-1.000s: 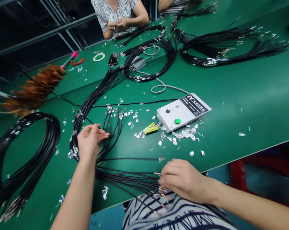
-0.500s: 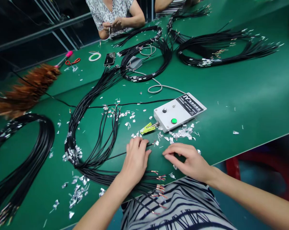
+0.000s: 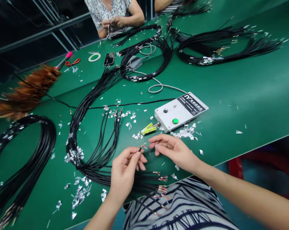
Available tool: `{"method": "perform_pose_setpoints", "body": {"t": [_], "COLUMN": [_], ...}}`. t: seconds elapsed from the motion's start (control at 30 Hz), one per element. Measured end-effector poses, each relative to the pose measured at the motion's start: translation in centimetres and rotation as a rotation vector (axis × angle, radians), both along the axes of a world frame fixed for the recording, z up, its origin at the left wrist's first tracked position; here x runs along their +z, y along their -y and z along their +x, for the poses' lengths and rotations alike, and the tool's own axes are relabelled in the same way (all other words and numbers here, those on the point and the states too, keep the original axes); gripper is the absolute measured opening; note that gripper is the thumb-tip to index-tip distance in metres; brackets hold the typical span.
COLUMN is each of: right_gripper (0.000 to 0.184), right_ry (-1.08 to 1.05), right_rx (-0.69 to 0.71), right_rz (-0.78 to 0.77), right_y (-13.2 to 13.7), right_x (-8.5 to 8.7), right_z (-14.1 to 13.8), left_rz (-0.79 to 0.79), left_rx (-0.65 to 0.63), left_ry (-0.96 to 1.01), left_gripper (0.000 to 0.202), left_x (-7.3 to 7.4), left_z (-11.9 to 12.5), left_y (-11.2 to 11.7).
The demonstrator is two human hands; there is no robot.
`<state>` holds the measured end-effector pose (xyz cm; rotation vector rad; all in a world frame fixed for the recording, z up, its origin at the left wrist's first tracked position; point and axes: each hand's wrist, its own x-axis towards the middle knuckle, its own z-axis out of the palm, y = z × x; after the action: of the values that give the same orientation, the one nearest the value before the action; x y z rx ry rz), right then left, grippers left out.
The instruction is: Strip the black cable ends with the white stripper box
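In my left hand point(image 3: 126, 167), thumb and fingers pinch a black cable point(image 3: 140, 149) close to its stripped end, where thin coloured wires point(image 3: 144, 146) fan out. My right hand point(image 3: 174, 150) hovers just right of those wires, fingers loosely bent and apart, with nothing visible in them. Below my left hand lies a bundle of black cables point(image 3: 98, 174), its stripped ends point(image 3: 162, 188) pointing right near the table edge. Beyond my hands sits a white control box point(image 3: 169, 113) with a green button point(image 3: 175, 121) and a yellow-green clip point(image 3: 149, 128) at its front left.
Silvery foil scraps point(image 3: 81, 195) litter the green table point(image 3: 230, 105). More coiled cables lie at left point(image 3: 47, 134) and far right point(image 3: 199, 60). An orange-brown feather duster point(image 3: 36, 83), red-handled scissors point(image 3: 72, 62), tape roll point(image 3: 94, 57) and phone point(image 3: 109, 59) lie farther back. A person point(image 3: 115, 19) works opposite.
My left hand has turned over and lifted the cable end off the table, so its wires show. My right hand has moved left and up toward those wires.
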<state>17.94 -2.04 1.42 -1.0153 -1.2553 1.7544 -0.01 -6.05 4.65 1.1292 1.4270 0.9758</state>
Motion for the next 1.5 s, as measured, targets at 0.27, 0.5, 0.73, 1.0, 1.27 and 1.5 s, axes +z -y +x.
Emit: {"method": "perform_pose_setpoints", "body": {"t": [0.27,0.5,0.73,1.0,1.27,1.5], "right_gripper": [0.03,0.027,0.026,0.015,0.02,0.014], "right_ry": [-0.059,-0.22,-0.138,-0.227,-0.053,0.46], "right_rx": [-0.025,-0.042,0.033,0.04,-0.025,-0.062], "right_rz": [-0.1,-0.219,-0.216,-0.406,-0.191,0.503], "right_y": [-0.2,-0.7,-0.2,0.8,0.8,0.5], "right_x": [1.0,0.6,1.1,0.6,0.8,0.1], "right_z": [-2.6,-3.3,-2.4,-2.4,-2.8,-0.7], "left_rz": [-0.041,-0.025,0.083,0.326,0.257,0.177], "left_rx": [0.036,0.01,-0.083,-0.055,0.124,0.162], "left_ry": [0.081,0.122,-0.06,-0.139,-0.054,0.014], "left_gripper": [0.02,0.021,0.015,0.011,0.007,0.01], "left_x": [-0.1,-0.4,-0.8,-0.9,-2.4,-1.7], "left_z": [0.1,-0.2,-0.6,1.1,1.7,1.5], "left_y": [-0.2,0.0,0.4,-0.3,0.5,-0.1]}}
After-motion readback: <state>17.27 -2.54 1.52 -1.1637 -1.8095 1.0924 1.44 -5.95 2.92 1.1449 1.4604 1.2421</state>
